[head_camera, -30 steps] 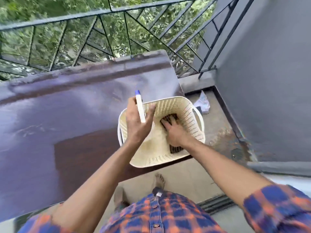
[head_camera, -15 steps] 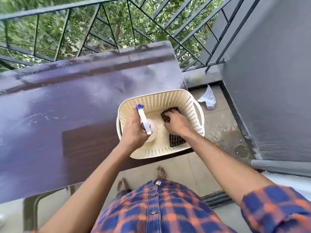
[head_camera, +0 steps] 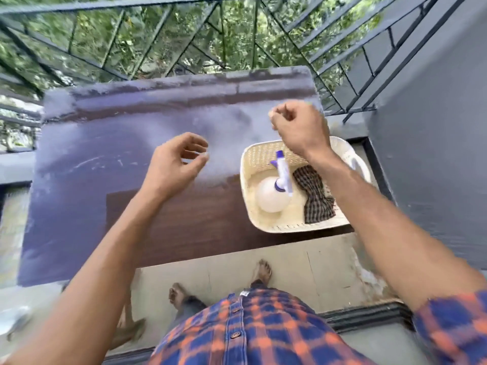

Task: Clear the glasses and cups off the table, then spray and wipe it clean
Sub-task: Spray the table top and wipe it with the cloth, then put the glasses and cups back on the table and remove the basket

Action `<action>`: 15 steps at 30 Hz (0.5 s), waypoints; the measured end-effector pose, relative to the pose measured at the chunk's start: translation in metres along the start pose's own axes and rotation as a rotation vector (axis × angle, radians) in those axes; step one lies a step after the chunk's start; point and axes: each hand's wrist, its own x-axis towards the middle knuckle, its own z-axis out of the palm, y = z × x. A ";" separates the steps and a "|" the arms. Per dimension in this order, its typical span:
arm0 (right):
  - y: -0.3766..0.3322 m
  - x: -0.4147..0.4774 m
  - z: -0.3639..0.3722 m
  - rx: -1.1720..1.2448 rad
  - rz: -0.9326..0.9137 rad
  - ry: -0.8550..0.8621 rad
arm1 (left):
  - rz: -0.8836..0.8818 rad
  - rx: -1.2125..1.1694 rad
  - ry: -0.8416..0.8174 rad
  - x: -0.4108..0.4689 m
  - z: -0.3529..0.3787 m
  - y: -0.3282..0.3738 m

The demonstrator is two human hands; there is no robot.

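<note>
A dark brown table (head_camera: 163, 219) stands against the railing. At its right end sits a cream perforated basket (head_camera: 266, 154). Inside it lies a white spray bottle (head_camera: 271, 196) with a blue and white nozzle, and beside it a dark checked cloth (head_camera: 315, 198). My left hand (head_camera: 176, 164) hovers above the table left of the basket, fingers loosely curled and holding nothing. My right hand (head_camera: 299, 127) is raised above the basket's far rim, fingers curled into a fist with nothing in it. No glasses or cups are on the table.
A black metal railing (head_camera: 221, 43) runs behind the table, with trees beyond. A grey wall (head_camera: 434, 127) closes the right side. My bare feet (head_camera: 261, 270) stand on the concrete floor in front of the table.
My left hand has let go of the spray bottle, which now lies in the basket. My right hand has left the cloth. Both hands have risen out of the basket.
</note>
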 end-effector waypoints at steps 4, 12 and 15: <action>-0.084 -0.011 0.065 -0.039 -0.131 -0.133 | -0.105 -0.002 0.113 -0.031 -0.074 -0.067; -0.212 -0.140 0.298 -0.308 -0.353 -0.672 | -0.491 -0.159 0.332 -0.191 -0.203 -0.239; -0.242 -0.200 0.364 -0.421 -0.427 -0.888 | -0.725 -0.309 0.476 -0.267 -0.217 -0.289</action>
